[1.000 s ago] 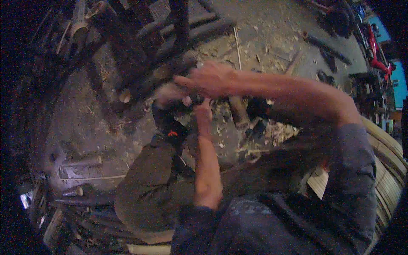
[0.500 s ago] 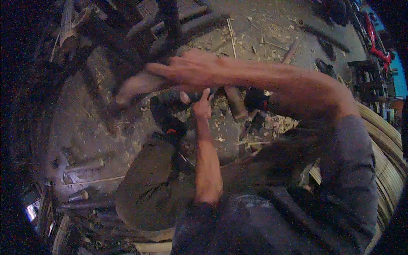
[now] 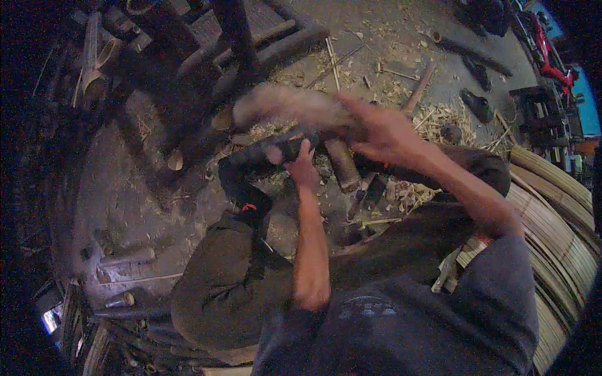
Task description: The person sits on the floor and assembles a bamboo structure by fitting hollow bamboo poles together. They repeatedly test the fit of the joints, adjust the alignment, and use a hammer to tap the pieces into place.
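Observation:
My left hand [image 3: 303, 170] is closed around a dark, rod-like piece [image 3: 290, 149] between my legs, with the thumb on top. A round pale end shows beside the fingers; its kind is too dim to tell. My right hand [image 3: 390, 135] grips a thick wooden club [image 3: 282, 106], smeared by motion, which stretches leftward just above and beyond the left hand. Whether the club touches the dark piece cannot be made out. A short bamboo tube [image 3: 342, 164] lies just right of the left hand.
Wood shavings [image 3: 442, 122] and thin sticks litter the floor. Bamboo tubes [image 3: 128, 255] lie at left, a dark wooden frame [image 3: 269, 47] stands at far left, and a dark tube [image 3: 470, 53] lies at far right. Bundled bamboo strips [image 3: 552, 232] curve along my right side.
My right hand has swung rightward and slightly nearer, carrying the wooden club from the far left toward the left hand. My left hand stays almost in place.

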`<state>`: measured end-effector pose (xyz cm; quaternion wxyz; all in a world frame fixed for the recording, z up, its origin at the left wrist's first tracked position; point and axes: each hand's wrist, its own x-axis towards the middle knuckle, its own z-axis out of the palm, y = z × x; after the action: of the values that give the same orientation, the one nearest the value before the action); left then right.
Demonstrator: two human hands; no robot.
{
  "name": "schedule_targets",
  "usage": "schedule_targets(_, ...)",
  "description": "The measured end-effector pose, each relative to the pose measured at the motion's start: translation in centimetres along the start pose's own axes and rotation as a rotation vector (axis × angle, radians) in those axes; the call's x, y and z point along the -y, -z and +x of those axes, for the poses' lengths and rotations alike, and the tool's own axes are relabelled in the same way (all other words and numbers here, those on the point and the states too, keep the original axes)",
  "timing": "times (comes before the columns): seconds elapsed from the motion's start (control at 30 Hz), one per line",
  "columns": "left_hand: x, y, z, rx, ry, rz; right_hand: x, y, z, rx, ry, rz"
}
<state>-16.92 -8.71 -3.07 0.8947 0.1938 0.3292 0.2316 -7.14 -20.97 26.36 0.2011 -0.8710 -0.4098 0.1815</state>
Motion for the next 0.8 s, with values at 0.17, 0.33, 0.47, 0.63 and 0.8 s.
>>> schedule_targets(0.17, 4.4, -10.6, -6.2, 0.074, -0.028, 0.485, -5.3, 2.6, -6.6, -0.539, -0.393, 0.187)
schedule_targets(0.33, 5.3, -17.0, -6.5, 0.724, -0.879, 1.16, -7.5, 1.2, -11.7, -0.982, -0.606, 0.121)
schedule_targets(0.47, 6.2, -16.6, -2.8, 0.906, -0.847, 1.382, -9.0, -1.1, -14.5, -1.028, -0.711, 0.381)
schedule_targets(0.63, 6.8, -14.5, 0.9, 0.903, -0.827, 1.49, -10.2, -2.8, -14.9, -0.966, -0.767, 0.476)
schedule_targets(0.8, 7.8, -13.3, 2.9, 0.9, -0.742, 1.449, -9.8, -2.9, -13.9, -0.989, -0.787, 0.565)
